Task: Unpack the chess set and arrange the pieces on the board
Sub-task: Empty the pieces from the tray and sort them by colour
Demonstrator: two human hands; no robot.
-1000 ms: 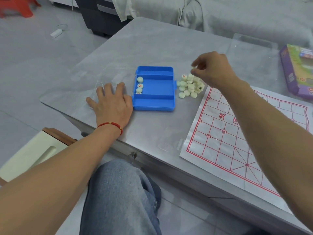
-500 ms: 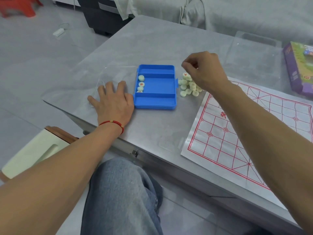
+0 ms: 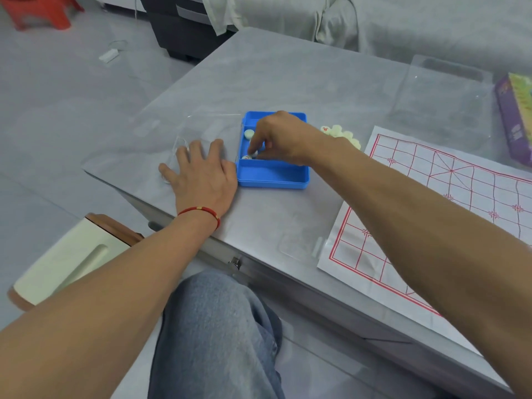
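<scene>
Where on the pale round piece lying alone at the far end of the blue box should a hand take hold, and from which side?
Pinch the piece across its rounded edge, coming from above. It lies flat, close against the blue box left wall, so a side approach looks blocked. The right hand is already reaching down into the box this way.

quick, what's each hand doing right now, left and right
Left hand: open, fingers spread flat on the table beside the blue tray.
Right hand: fingers curled, pinching a chess piece inside the tray.
</scene>
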